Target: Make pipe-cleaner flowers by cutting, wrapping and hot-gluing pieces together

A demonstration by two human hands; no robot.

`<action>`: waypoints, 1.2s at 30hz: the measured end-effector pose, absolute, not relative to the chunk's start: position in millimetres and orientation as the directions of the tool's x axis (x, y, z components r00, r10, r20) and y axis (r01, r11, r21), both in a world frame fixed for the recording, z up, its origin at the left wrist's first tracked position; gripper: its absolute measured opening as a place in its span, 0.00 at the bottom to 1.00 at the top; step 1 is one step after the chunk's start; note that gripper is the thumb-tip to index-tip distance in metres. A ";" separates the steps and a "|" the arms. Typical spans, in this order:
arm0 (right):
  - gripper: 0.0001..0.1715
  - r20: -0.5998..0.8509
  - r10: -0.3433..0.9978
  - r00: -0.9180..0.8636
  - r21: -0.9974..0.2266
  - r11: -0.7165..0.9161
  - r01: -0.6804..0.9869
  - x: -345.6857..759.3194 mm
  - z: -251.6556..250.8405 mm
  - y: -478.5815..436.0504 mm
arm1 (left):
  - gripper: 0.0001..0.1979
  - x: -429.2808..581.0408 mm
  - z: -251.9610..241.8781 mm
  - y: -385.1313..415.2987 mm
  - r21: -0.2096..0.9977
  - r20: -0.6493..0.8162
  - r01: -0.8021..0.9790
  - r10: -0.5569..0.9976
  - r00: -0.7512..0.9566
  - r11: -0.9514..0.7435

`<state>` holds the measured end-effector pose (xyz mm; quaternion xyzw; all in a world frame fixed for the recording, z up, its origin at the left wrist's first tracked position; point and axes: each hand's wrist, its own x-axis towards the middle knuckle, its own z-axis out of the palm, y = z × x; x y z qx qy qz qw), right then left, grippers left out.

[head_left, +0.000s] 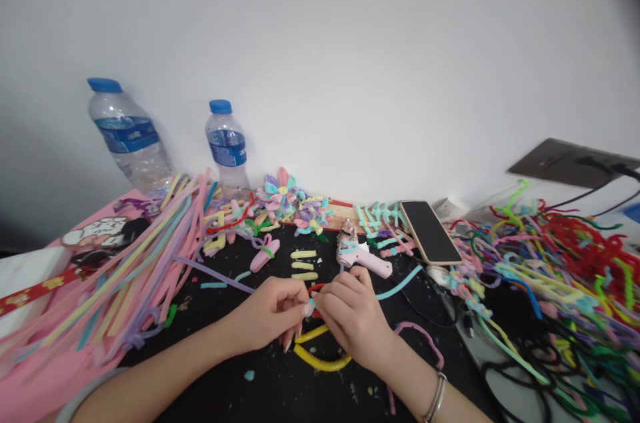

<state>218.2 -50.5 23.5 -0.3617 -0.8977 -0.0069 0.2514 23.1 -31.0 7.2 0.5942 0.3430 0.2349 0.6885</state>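
Over the black work surface, my left hand (pixel 280 313) and my right hand (pixel 353 316) meet with fingertips pinched together. Between them is a light blue pipe cleaner (pixel 400 284), whose free end sticks out to the right past my right hand. A small light blue bit shows at my left fingertips. Partly hidden under my hands lie a yellow loop (pixel 324 364) and something red (pixel 315 288); their kind is unclear. Just behind are short pale yellow pipe cleaner pieces (pixel 303 265) in a stack of rows. A pink glue gun (pixel 370 260) lies behind my right hand.
Long pastel pipe cleaners (pixel 130 263) heap on the left. Two plastic bottles (pixel 227 149) stand by the wall near fuzzy flowers (pixel 283 191). A phone (pixel 433 233) lies right of the glue gun. Tangled coloured pipe cleaners (pixel 565 263) and a black cable (pixel 525 369) crowd the right.
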 end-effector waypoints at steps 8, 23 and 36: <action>0.14 0.391 0.646 -0.656 -0.171 0.751 0.638 218.8 29.7 -49.6 | 0.17 22.7 12.5 -30.9 0.976 -0.213 0.173 0.723 0.657 0.131; 0.15 0.420 0.649 -0.635 -0.144 0.738 0.659 219.0 29.9 -48.3 | 0.11 23.7 16.6 -33.8 0.961 -0.111 0.265 0.770 0.628 -0.078; 0.15 0.365 0.650 -0.666 -0.059 0.730 0.680 218.7 28.6 -49.2 | 0.12 24.4 17.8 -32.4 0.898 -0.044 0.364 0.774 0.632 -0.246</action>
